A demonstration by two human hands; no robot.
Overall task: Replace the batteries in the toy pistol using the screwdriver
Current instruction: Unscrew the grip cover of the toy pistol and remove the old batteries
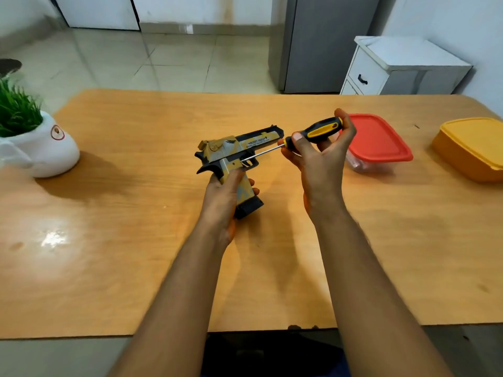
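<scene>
A yellow, grey and black toy pistol [239, 148] is held above the middle of the wooden table [136, 213], barrel pointing right. My left hand [226, 197] grips its handle from below. My right hand [318, 156] holds a screwdriver [318, 131] by its black-and-yellow handle. The metal shaft runs down-left and its tip meets the pistol's body just above the trigger.
A clear container with a red lid [378, 140] stands right behind my right hand. A yellow lidded box [471, 148] sits at the table's right edge. A white pot with a green plant [35, 142] is at the left edge.
</scene>
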